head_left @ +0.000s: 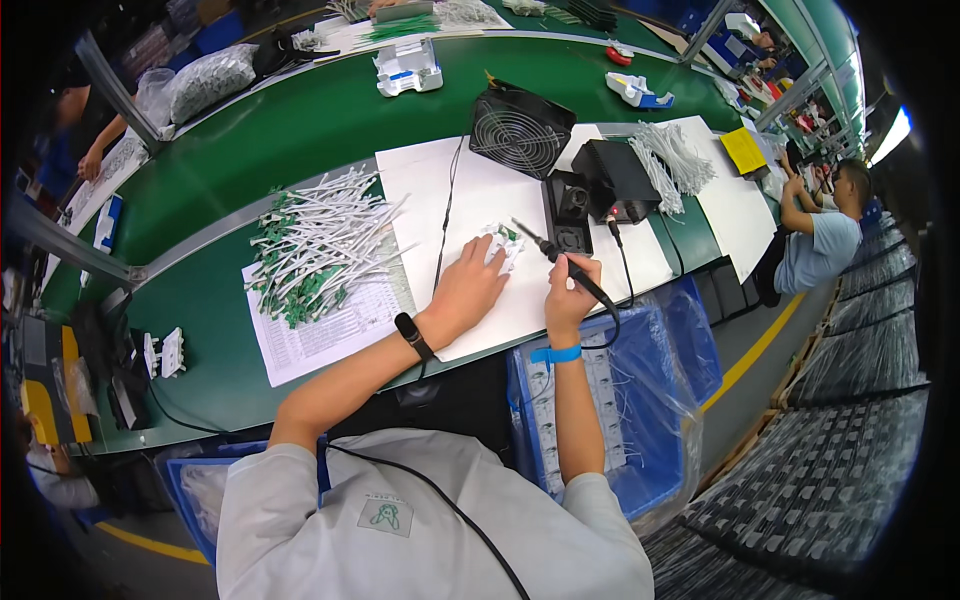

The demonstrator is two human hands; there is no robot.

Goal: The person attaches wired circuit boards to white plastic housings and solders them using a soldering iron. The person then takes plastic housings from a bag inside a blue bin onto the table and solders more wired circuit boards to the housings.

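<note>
"Why that hold?"

"My right hand point(572, 287) is closed round the soldering iron point(549, 250) like a pen, probably for fine aim; my left hand point(472, 285) rests its fingertips at the small white-and-green part point(508, 241) on the white sheet point(412, 185), seemingly to steady it; whether they pinch it, I cannot tell"

"And the surroundings?"

"The black fan point(520, 130) stands beyond the part, perhaps to shift fumes; the heap of white leads with green boards point(330, 240) lies to my left, likely for easy reach"

The left hand point(468, 292) partly hides a white piece point(514, 246) too small to identify.
</note>
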